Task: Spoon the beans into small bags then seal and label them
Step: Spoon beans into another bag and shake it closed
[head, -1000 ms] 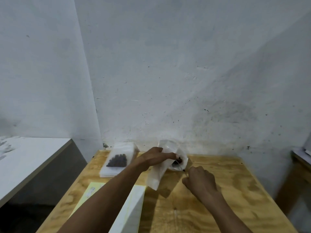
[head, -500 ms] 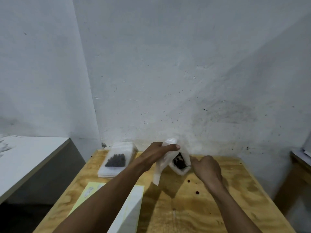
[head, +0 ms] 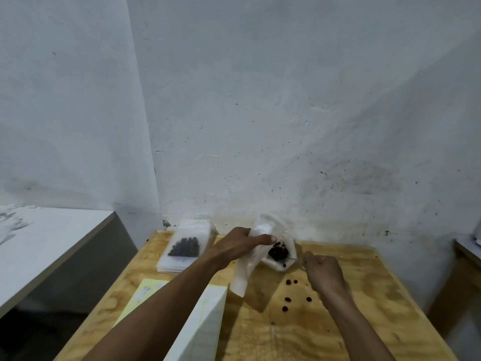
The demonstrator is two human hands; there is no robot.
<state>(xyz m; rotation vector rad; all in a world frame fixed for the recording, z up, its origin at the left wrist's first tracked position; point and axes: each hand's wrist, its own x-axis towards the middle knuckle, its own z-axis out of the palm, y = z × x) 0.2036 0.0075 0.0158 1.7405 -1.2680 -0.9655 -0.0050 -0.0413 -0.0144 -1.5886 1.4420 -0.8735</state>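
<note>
A small clear bag [head: 279,252] of beans is pinched open by the left hand [head: 240,246] for filling; the right hand [head: 324,273] is curled, its contents indiscernible.

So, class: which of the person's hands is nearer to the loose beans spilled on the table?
Right. The right hand hovers just beside the loose beans; the left hand is farther away, gripping the plastic bag.

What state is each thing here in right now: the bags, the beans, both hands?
Held bag: open, beans inside, gripped by the left hand.
Right hand: curled, whether it holds something is unclear.
Loose beans: spilled on the table.
Flat bag: lying on a stack, beans inside.
</note>
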